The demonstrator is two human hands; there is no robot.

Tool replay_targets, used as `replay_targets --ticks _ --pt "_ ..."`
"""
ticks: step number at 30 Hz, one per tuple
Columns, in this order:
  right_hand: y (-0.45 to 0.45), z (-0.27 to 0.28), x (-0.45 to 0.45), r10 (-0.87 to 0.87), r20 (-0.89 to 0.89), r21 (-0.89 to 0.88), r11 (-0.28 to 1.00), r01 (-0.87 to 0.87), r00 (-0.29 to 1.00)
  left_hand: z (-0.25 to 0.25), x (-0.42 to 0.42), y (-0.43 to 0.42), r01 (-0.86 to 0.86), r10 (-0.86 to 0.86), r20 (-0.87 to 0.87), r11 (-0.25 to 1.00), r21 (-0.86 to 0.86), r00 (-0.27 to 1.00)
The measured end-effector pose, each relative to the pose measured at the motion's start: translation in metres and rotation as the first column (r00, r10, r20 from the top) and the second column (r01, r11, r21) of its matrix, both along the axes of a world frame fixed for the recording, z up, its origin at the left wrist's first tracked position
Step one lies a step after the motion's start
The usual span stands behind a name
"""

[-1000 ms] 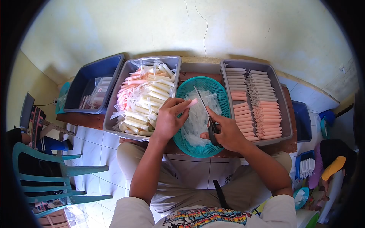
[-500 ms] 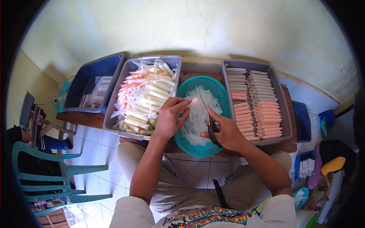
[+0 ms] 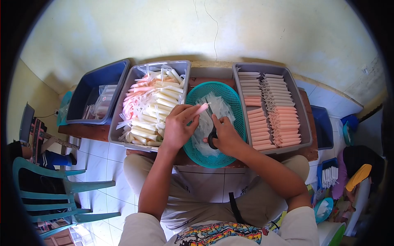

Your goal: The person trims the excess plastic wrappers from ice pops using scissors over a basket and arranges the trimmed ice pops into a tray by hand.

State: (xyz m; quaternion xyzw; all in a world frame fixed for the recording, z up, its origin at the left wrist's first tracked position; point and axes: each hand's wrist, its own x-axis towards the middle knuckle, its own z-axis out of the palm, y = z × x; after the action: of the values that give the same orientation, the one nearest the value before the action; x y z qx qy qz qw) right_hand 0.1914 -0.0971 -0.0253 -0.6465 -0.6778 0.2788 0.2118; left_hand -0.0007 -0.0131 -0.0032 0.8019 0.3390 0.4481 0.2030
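Observation:
My left hand [image 3: 180, 125] is closed around a pink ice-pop-like tube [image 3: 200, 110], whose end sticks out past the fingertips. In my right hand [image 3: 225, 134] are black-handled scissors [image 3: 213, 138], their blades up against the tip of that tube. Both hands are over a turquoise mesh basket [image 3: 241, 123] holding a heap of clear plastic scraps [image 3: 223, 108]. To the left, a grey tub [image 3: 116, 132] is piled with loose pink and cream tubes [image 3: 164, 100] with long plastic ends. To the right, another grey tub [image 3: 305, 127] holds trimmed tubes [image 3: 286, 119] stacked in two columns.
A dark blue tub [image 3: 82, 98] with plastic packs stands at the far left of the wooden bench [image 3: 88, 132]. A green plastic chair [image 3: 61, 188] is on the floor at left. Another person [image 3: 361, 168] is at the right edge, near a blue tray [image 3: 328, 176] of white sticks.
My right hand has brought the scissors left, and the blades now meet the pink tube's end; before, they were apart from it. The whole view has shifted slightly.

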Motion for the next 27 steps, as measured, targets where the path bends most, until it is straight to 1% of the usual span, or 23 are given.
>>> replay_targets --ticks 1,5,7,8,10,11,13,17,20,22,26,27 --pt "0.002 -0.001 -0.003 -0.004 0.055 -0.03 1.0 0.006 0.998 -0.002 0.0 0.0 0.002 -0.002 0.008 1.0 -0.014 1.0" --pt "0.005 -0.008 -0.012 -0.023 0.088 -0.034 0.999 0.026 0.996 -0.002 -0.003 -0.001 0.012 -0.011 0.023 1.0 -0.024 1.0" --pt "0.006 -0.009 -0.016 -0.038 0.177 -0.029 0.999 0.044 0.983 0.0 -0.003 -0.002 0.011 -0.01 0.027 1.0 -0.023 1.0" --pt "0.007 -0.014 -0.017 -0.037 0.176 -0.03 0.999 0.043 0.984 0.001 -0.004 -0.003 0.013 -0.012 0.028 1.0 -0.022 1.0" --pt "0.01 -0.024 -0.02 -0.038 0.339 -0.016 0.999 0.046 0.94 0.009 -0.004 -0.007 -0.001 0.001 0.012 1.0 -0.015 1.0" --pt "0.012 -0.029 -0.02 -0.036 0.338 -0.017 0.999 0.044 0.94 0.011 -0.003 -0.008 -0.013 0.013 -0.003 1.0 -0.006 1.0" --pt "0.013 -0.029 -0.021 -0.038 0.412 0.004 0.999 0.04 0.91 0.01 -0.002 -0.008 -0.007 0.007 0.012 1.0 -0.004 1.0" --pt "0.014 -0.023 -0.022 -0.019 0.437 -0.037 0.999 0.04 0.899 0.004 -0.001 -0.005 0.018 -0.019 0.024 0.999 0.028 1.0" --pt "0.012 -0.025 -0.024 -0.044 0.444 0.014 0.999 0.042 0.895 0.003 0.001 -0.006 0.03 -0.031 0.034 0.999 0.023 0.999" --pt "0.012 -0.025 -0.024 -0.061 0.409 -0.022 0.997 0.077 0.91 0.005 0.002 -0.008 0.038 -0.039 0.043 0.999 0.004 0.998" --pt "0.007 -0.012 -0.021 -0.042 0.371 -0.048 0.997 0.065 0.928 0.007 0.003 -0.01 0.042 -0.041 0.055 0.999 -0.023 0.998" --pt "0.005 -0.005 -0.019 -0.029 0.337 -0.044 0.998 0.046 0.941 0.007 0.003 -0.011 0.039 -0.037 0.053 0.999 -0.023 0.998"
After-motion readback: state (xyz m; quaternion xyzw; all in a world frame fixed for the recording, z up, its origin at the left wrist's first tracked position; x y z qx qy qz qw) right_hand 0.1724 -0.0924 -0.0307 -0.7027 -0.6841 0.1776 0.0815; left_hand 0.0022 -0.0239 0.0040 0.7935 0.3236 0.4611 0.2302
